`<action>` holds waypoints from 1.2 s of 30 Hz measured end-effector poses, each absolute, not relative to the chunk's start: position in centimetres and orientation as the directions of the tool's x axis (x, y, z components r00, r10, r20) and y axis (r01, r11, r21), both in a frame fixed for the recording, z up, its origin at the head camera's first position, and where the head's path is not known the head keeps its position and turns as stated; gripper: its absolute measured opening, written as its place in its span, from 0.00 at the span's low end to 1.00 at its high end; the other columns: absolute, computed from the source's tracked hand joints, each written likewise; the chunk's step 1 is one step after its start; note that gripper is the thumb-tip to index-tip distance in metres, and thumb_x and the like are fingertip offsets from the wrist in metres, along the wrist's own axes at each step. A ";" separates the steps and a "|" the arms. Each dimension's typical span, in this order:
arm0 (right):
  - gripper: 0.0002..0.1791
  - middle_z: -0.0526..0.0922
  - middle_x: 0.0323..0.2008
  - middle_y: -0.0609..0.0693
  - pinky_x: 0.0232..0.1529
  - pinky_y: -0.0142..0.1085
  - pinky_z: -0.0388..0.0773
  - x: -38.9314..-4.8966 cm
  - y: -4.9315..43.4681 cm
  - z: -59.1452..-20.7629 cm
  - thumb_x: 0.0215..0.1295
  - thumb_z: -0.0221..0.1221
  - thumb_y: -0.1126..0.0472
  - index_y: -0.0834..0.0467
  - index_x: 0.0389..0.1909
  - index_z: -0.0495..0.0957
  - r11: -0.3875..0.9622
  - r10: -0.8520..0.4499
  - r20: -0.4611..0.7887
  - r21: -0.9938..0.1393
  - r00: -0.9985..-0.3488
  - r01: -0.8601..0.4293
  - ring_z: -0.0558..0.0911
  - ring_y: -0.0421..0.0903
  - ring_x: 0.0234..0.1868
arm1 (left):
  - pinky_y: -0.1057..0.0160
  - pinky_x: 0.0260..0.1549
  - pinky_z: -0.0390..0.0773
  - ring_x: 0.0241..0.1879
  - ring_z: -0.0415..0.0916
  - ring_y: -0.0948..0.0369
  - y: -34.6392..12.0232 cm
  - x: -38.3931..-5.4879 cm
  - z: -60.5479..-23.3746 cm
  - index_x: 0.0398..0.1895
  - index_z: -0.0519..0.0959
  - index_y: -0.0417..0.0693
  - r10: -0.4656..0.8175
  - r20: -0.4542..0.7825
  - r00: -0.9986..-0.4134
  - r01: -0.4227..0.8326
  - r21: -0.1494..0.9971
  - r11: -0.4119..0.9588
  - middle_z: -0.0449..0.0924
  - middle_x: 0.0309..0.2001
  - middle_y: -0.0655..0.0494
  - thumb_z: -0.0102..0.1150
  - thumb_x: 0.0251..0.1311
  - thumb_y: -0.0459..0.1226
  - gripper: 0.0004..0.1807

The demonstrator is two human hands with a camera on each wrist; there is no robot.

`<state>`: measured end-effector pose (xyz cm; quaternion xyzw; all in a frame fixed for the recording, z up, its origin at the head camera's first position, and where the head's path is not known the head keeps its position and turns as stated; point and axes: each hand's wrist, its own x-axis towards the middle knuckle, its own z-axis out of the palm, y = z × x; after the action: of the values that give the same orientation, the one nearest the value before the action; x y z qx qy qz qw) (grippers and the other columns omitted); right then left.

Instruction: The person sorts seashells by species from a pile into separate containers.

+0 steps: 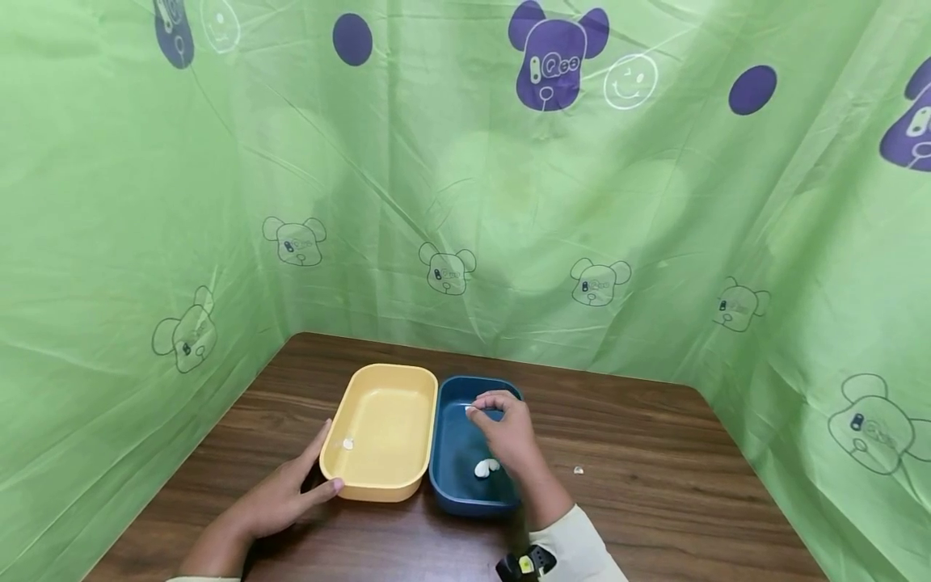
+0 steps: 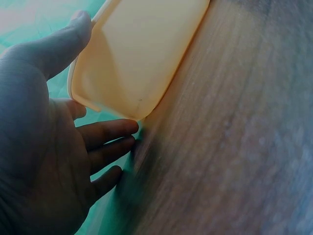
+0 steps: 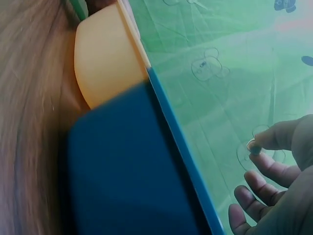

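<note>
In the head view my left hand (image 1: 280,495) spans the near left corner of a yellow tray (image 1: 381,489), its thumb at the front wall and its fingers along the left side. The left wrist view has these fingers (image 2: 108,133) nearly straight beside the wall. A small whitish piece (image 1: 348,444) lies inside this tray. My right hand (image 1: 507,428), above a dark blue tray (image 1: 458,453), pinches a small white piece (image 3: 253,147) between thumb and index finger; its exact kind I cannot tell. Two smooth white pieces (image 1: 486,467) lie in the blue tray's near part.
Both trays stand side by side on a dark wood-grain table (image 1: 655,501). One tiny pale piece (image 1: 578,470) lies on the wood right of the blue tray. A green printed curtain (image 1: 494,202) encloses the table's back and sides. A black watch (image 1: 526,563) is on my right wrist.
</note>
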<state>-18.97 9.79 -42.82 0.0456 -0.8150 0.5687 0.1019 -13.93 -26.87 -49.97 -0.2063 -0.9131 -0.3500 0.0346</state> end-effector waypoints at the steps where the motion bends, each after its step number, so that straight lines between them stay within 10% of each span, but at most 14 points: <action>1: 0.06 0.86 0.51 0.59 0.64 0.54 0.76 -19.0 9.5 -42.9 0.72 0.70 0.64 0.65 0.38 0.89 0.347 0.038 0.218 -0.918 -0.975 -0.192 0.81 0.53 0.57 | 0.31 0.67 0.75 0.74 0.72 0.33 -26.8 -13.9 -50.0 0.92 0.38 0.53 0.353 0.208 -0.912 0.401 0.625 0.670 0.60 0.84 0.33 0.64 0.77 0.52 0.56; 36: 0.09 0.83 0.51 0.55 0.55 0.46 0.78 -18.7 5.3 -42.7 0.72 0.72 0.55 0.57 0.44 0.88 0.417 -0.165 0.134 -0.888 -0.977 -0.192 0.79 0.59 0.58 | 0.32 0.66 0.76 0.74 0.72 0.33 -26.9 -13.9 -49.8 0.92 0.39 0.50 0.351 0.212 -0.912 0.403 0.620 0.673 0.60 0.84 0.32 0.65 0.76 0.51 0.56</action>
<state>-18.66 5.28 -42.71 0.1062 -0.8417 0.5292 0.0127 -13.92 -26.91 -49.78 -0.2063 -0.9139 -0.3477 0.0372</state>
